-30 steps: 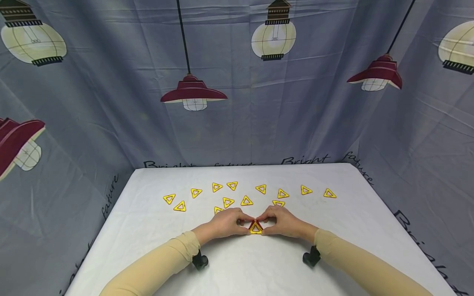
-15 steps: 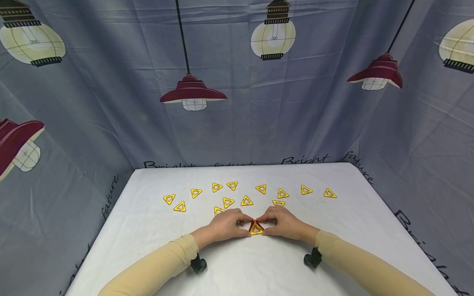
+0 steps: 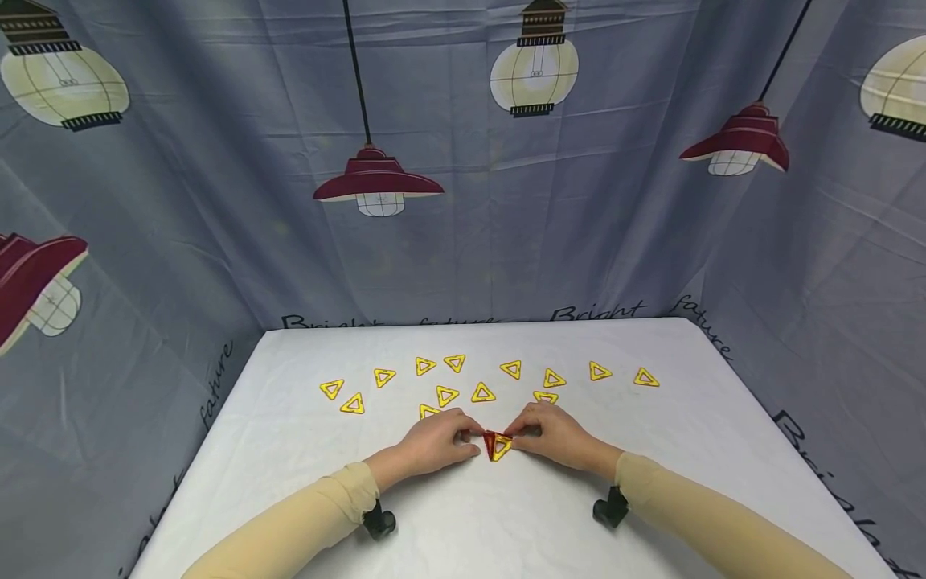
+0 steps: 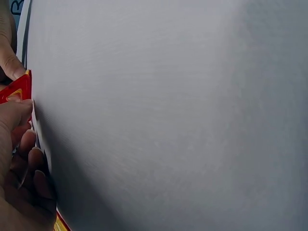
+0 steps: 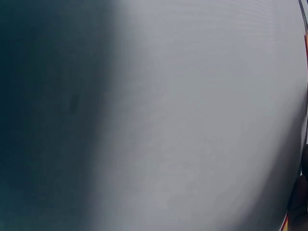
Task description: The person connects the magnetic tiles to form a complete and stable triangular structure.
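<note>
Upright on the white table is a small structure of red and yellow triangle pieces (image 3: 499, 448), a yellow triangle frame on its near face. My right hand (image 3: 557, 435) pinches its right corner with thumb and index finger. My left hand (image 3: 439, 438) sits at its left side: the index fingertip touches the upper left corner, and the thumb appears slightly apart in the head view. The left wrist view has the red piece (image 4: 19, 89) at its left edge, partly behind the left thumb. The right wrist view catches only a sliver of fingers (image 5: 301, 192).
Several loose yellow triangle pieces (image 3: 482, 392) lie flat across the far half of the white table (image 3: 470, 523). One of them (image 3: 428, 411) is partly behind my left hand, another (image 3: 546, 397) just beyond my right. A grey curtain (image 3: 463, 265) with printed lamps surrounds the table.
The structure has turned, so a red side now faces left and the yellow face has shifted right. My left hand has drawn slightly left; its thumb has come away.
</note>
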Demonstrator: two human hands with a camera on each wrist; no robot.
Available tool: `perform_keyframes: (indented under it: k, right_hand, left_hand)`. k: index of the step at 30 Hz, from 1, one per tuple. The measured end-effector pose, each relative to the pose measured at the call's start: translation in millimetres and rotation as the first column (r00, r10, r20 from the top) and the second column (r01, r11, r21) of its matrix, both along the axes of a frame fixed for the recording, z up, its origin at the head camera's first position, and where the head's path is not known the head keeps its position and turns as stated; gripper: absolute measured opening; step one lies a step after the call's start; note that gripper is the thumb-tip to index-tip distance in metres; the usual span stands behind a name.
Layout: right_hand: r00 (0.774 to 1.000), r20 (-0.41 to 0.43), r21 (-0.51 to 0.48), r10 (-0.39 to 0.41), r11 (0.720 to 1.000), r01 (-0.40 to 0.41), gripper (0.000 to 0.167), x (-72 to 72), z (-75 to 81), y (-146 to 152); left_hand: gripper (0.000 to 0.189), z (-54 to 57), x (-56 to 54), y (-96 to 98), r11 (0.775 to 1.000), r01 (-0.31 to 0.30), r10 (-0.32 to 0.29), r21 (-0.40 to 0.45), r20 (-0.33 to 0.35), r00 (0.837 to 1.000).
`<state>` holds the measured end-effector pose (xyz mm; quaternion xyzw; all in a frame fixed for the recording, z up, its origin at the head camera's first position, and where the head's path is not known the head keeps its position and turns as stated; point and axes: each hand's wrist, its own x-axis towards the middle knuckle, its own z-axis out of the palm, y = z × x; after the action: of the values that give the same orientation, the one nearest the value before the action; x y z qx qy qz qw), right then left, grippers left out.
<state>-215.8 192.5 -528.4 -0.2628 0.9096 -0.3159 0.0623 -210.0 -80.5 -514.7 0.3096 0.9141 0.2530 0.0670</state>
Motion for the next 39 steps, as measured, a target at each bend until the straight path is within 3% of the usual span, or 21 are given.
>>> perform_keyframes:
  k: [19,39]
  right_hand:
    - [1.000,-0.009,0.041,-0.004,0.999,0.004,0.027,1.9,0.4,-9]
    - [1.000,-0.013,0.065,-0.027,0.998,0.028,0.029,4.3,1.7,-12]
  left_hand:
    - [0.014,-4.8,4.3,2.7,0.995,-0.057,0.059,0.086,-0.020,0.998]
    - [0.015,-10.3,7.3,4.1,0.989,-0.077,0.081,0.127,-0.026,0.996]
